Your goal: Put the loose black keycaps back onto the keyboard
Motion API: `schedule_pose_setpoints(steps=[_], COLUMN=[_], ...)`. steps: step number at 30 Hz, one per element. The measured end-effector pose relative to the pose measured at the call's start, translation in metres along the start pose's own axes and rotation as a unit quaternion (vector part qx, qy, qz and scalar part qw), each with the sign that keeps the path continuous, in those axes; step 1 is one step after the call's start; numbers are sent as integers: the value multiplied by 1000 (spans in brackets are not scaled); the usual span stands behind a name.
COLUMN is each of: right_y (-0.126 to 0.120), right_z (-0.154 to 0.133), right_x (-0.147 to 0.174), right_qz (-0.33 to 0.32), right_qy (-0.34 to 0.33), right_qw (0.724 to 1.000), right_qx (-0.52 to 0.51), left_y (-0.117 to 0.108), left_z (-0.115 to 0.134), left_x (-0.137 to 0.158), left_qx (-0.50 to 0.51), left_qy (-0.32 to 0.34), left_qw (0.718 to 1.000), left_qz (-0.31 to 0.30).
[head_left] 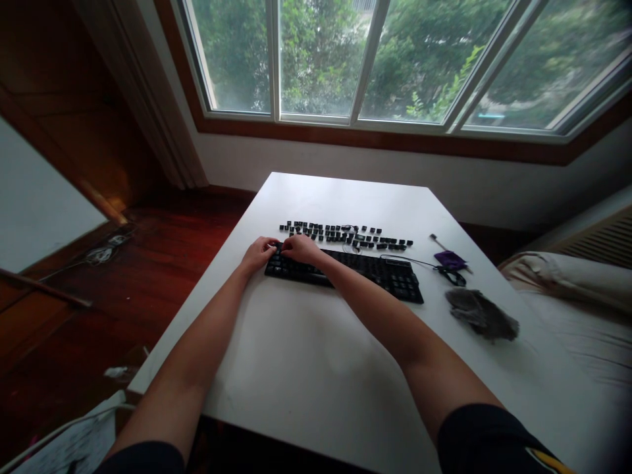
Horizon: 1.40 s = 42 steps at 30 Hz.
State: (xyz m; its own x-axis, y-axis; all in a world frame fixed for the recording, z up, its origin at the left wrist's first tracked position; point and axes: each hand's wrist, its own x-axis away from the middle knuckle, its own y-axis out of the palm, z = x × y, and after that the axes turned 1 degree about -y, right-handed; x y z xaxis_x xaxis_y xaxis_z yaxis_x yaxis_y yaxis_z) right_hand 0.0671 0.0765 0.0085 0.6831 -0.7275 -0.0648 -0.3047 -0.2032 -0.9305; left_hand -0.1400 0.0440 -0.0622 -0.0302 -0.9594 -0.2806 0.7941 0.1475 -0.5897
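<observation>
Keyboard [371,266], long, black, rectangular; blocky keycaps [344,237] in rows beyond.

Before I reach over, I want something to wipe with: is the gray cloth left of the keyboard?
No, the gray cloth lies on the table to the right of the keyboard.

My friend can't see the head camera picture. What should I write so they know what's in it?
A person's left hand and right hand are at the left end of a black keyboard on a white table. Loose black keys lie in rows beyond it. A grey cloth lies to the right.
</observation>
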Motion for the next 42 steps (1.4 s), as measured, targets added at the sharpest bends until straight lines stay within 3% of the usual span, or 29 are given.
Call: schedule_pose_setpoints(steps=[8, 24, 32, 42], right_y=[1, 24, 31, 19], right_z=[-17, -32, -33, -18], right_x=[10, 64, 70, 43], right_qz=[20, 98, 108, 93], right_qy=[-28, -51, -64, 17], right_qw=[995, 985, 981, 995], right_qx=[93, 134, 150, 42], left_y=[0, 2, 2, 2], left_z=[-1, 0, 3, 5], left_x=[0, 2, 2, 2], left_qx=[-1, -29, -40, -39], left_qy=[-1, 17, 8, 5], left_qw=[1000, 999, 999, 999], left_qz=[-2, 18, 23, 19])
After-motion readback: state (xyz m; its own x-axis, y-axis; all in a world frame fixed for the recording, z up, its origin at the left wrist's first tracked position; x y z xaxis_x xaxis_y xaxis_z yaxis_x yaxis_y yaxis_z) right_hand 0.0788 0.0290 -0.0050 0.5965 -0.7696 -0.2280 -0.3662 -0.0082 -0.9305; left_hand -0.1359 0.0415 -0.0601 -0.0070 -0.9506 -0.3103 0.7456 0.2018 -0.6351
